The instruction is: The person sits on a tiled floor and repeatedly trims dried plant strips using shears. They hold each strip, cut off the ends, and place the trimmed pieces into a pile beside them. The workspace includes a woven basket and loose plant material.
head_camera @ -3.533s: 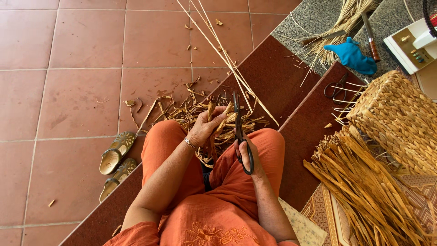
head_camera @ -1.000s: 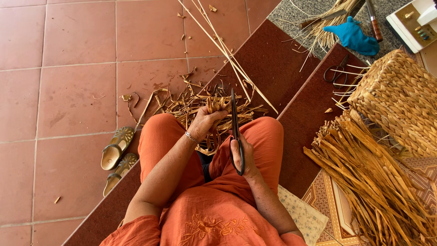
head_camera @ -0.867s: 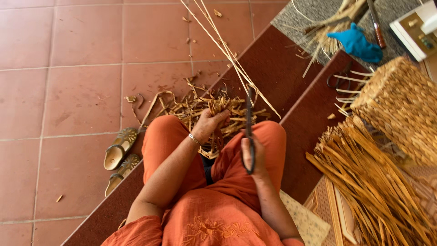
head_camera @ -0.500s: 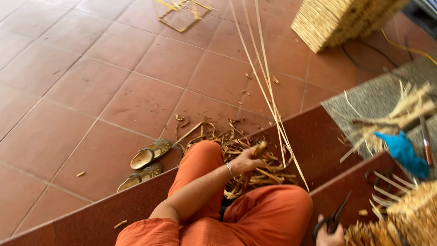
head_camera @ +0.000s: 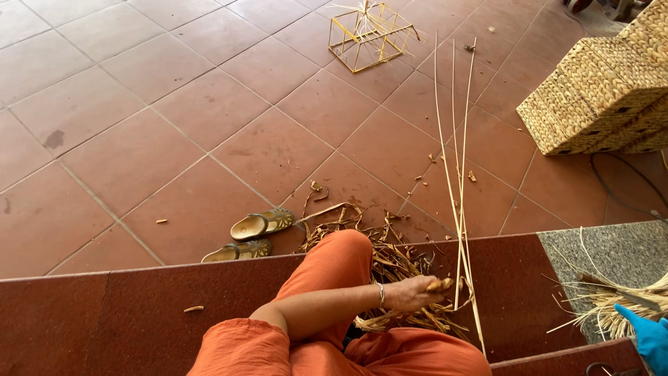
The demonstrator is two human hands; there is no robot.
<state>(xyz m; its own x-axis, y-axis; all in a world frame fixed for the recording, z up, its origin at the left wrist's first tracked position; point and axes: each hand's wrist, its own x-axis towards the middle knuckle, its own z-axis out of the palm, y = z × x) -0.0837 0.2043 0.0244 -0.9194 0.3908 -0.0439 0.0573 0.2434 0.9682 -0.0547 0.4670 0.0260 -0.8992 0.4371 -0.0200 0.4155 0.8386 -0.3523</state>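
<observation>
My left hand point(head_camera: 416, 292) is closed around the lower ends of three long thin pale reed strands point(head_camera: 456, 174) that rise up and away over the floor. The hand hovers over a heap of dry brown reed scraps point(head_camera: 396, 268) lying by my orange-clad knee point(head_camera: 341, 254). A thin bangle sits on that wrist. My right hand is out of view, and so are the dark scissors it held earlier.
A pair of tan sandals point(head_camera: 252, 235) lies left of the scraps. A yellow wire frame point(head_camera: 367, 35) stands far off on the red tiles. Woven baskets point(head_camera: 602, 94) are stacked at the right. Loose straw point(head_camera: 612, 310) and a blue cloth point(head_camera: 650, 338) lie at the lower right.
The view has swung left and up, so the right hand with the scissors has left the frame. My left hand keeps its grip on the strands over the scraps.
</observation>
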